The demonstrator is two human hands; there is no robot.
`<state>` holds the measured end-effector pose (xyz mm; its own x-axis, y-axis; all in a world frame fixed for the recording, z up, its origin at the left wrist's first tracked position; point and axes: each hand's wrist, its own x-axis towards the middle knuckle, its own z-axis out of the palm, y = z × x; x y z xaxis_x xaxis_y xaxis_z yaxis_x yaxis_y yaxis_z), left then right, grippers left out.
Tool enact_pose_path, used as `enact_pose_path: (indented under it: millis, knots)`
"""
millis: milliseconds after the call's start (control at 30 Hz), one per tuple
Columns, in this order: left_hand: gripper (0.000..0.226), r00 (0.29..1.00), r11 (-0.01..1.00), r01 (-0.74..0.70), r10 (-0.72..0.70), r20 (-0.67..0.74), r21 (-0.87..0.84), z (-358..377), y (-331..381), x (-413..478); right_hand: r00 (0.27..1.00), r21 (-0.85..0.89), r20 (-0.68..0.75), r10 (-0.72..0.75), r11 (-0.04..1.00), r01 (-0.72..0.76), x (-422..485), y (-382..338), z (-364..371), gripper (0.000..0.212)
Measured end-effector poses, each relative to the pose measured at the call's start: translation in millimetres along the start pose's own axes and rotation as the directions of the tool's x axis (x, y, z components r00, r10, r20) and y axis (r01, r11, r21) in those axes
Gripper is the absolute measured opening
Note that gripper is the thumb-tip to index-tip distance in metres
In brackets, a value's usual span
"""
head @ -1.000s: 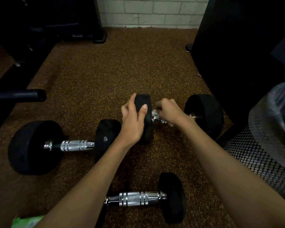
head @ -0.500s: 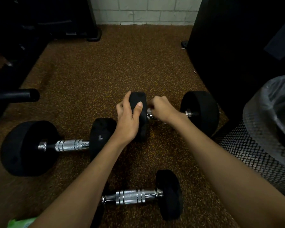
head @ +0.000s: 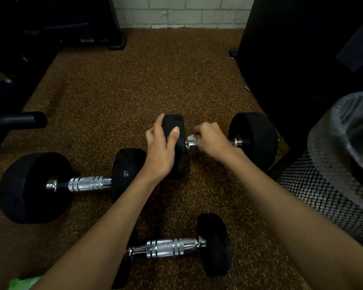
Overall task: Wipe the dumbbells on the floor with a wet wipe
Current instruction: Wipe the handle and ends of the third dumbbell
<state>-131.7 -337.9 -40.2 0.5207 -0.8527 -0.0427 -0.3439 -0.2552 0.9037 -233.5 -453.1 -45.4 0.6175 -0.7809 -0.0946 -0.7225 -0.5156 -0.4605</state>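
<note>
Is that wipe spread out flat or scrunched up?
Scrunched: only a small white wad of the wipe shows, pinched in the right hand against the dumbbell's chrome handle.

Nothing here can be read: no text, number or brand. The black dumbbell heads (head: 33, 187) are too dark to show any marking. The green packet (head: 22, 283) at 7 o'clock is cut off by the edge.
</note>
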Motion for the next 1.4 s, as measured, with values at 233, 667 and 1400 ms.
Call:
enact_pose_path:
  millis: [233,667,1400]
  knots:
    - [0.059,1.0,1.0,-0.01,0.011,-0.016,0.004,1.0,-2.1,-1.2,0.938,0.028,0.097,-0.333,0.943,0.332,-35.4,15.9,11.2,0.067]
    - [0.06,1.0,1.0,-0.014,0.014,-0.014,-0.01,0.0,0.3,-2.9,0.995,0.01,0.0,-0.104,0.995,0.104,3.6,8.0,11.2,0.027]
    - [0.059,0.999,0.999,-0.016,0.015,-0.029,-0.037,2.7,-5.0,-1.4,0.851,-0.146,-0.245,-0.465,0.885,0.442,-45.9,40.1,49.5,0.045]
